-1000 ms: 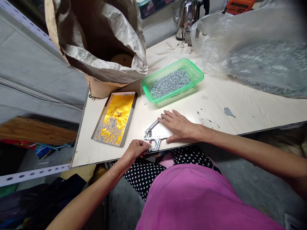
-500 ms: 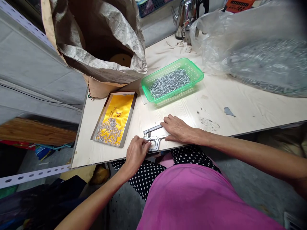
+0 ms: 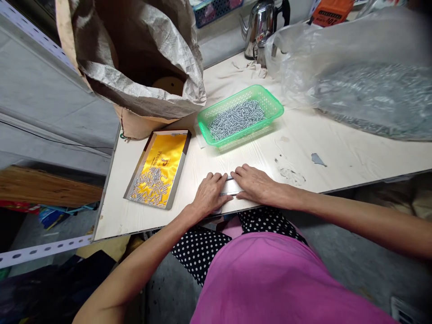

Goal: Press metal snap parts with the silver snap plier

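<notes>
A flat grey metal frame (image 3: 231, 187) lies at the table's front edge, mostly covered by my hands. My left hand (image 3: 209, 192) is closed over its left end, fingers on the far side and thumb on the near side. From the right, my right hand (image 3: 254, 183) grips the other end in a similar way. Only the strip between the fingertips shows; the spring and the curved part at the left are hidden. To the left, a shallow box (image 3: 178, 181) with a yellow cloth holds many small silver spring-like pieces (image 3: 150, 186).
Behind my hands stands a green plastic basket (image 3: 275, 110) of small silver pieces. A large open woven sack (image 3: 168, 49) rises at the back left. A clear plastic bag (image 3: 367, 90) of metal pieces fills the right, near a steel kettle (image 3: 261, 24).
My left hand has moved up and right from the frame's near left corner and now covers its left end. My right hand stays on the right end. The view has shifted slightly.
</notes>
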`<state>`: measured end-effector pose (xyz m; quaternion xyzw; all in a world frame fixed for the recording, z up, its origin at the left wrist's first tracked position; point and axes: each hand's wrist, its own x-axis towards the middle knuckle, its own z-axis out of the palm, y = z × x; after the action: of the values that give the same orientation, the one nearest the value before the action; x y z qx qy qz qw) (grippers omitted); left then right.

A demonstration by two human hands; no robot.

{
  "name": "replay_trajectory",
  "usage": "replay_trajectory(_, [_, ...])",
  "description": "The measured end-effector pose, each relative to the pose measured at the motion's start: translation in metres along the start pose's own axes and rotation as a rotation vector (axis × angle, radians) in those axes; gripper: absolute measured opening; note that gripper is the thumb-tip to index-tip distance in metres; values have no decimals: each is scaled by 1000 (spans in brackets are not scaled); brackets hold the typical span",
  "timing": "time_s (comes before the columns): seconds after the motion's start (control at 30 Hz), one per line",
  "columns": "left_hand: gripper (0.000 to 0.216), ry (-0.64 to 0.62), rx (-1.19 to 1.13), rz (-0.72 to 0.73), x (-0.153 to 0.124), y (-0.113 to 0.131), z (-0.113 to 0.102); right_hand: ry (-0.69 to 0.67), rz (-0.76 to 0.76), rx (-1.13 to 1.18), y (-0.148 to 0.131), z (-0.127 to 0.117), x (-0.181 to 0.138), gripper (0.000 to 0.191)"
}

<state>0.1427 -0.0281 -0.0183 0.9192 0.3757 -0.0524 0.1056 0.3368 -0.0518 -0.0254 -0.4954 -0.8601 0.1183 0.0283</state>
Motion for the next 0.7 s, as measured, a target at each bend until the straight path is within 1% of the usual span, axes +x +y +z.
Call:
replay_trajectory(0.1, [44, 25, -7, -49, 2, 3, 1, 24, -21, -32, 1, 2, 4, 26])
replay_trajectory(0.2, [30, 64, -28, -115, 5, 3, 5, 27, -45, -41, 1, 5, 12, 13])
replay_trajectory(0.33, [22, 72, -29, -154, 10, -1, 6, 21, -48, -35, 1, 9, 20, 18])
replay_trajectory(0.43, [27, 74, -11, -168, 10, -1, 4, 44, -48, -30, 6, 7, 23, 16])
replay_trajectory(0.47, [33, 87, -9, -177, 9, 0, 5, 54, -66, -20, 10, 6, 24, 19])
replay_trajectory(0.53, [44, 143, -17, -192, 3, 5, 10, 65, -125, 17, 21, 3, 26, 37])
replay_trajectory(0.57, [47, 181, -26, -190, -1, 10, 14, 64, -159, 44, 27, 2, 27, 42])
replay_trajectory(0.6, [48, 220, -37, -176, -6, 15, 20, 62, -184, 72, 33, 2, 29, 42])
replay_trajectory(0.63, [47, 254, -51, -151, -11, 21, 26, 65, -193, 96, 40, 3, 30, 37])
replay_trajectory(0.7, [47, 285, -92, -72, -21, 34, 40, 95, -163, 113, 50, 6, 34, 26])
